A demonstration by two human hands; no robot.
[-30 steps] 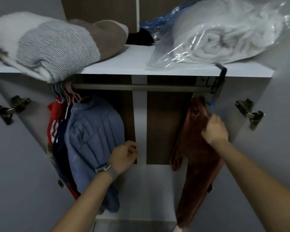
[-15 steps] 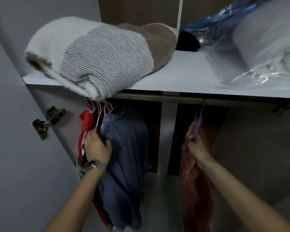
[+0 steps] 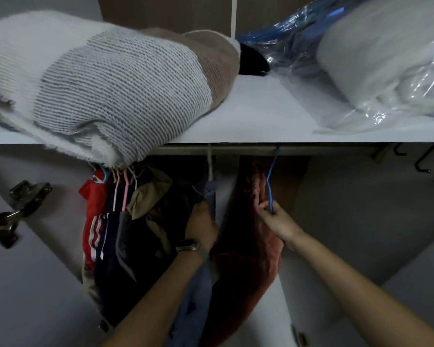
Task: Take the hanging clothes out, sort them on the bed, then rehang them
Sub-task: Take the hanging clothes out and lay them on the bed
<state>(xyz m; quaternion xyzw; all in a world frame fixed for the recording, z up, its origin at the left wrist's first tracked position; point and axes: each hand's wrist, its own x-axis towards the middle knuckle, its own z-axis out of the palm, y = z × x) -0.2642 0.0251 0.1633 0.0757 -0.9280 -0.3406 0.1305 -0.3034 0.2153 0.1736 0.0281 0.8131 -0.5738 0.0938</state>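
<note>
Inside the open wardrobe a metal rail [image 3: 248, 148] runs under the white shelf [image 3: 256, 121]. My left hand [image 3: 202, 225], with a watch on the wrist, grips the blue denim shirt [image 3: 207, 196], which hangs from a white hanger at mid-rail. My right hand [image 3: 276, 220] holds the blue hanger [image 3: 269, 181] of a rust-brown fleece garment [image 3: 248, 251] just to the right. A bunch of hung clothes, red, navy striped and khaki [image 3: 115, 221], stays packed at the rail's left end.
A folded grey-and-white knit blanket [image 3: 105, 83] overhangs the shelf edge above the left clothes. A plastic-bagged white duvet [image 3: 386, 63] lies at the shelf's right. Door hinges [image 3: 13, 211] stick out on the left, and dark hooks [image 3: 421, 164] hang at the right.
My left hand slid the denim shirt rightward along the rail, away from the left bunch and up against the brown garment. My right hand kept its hold on the blue hanger.
</note>
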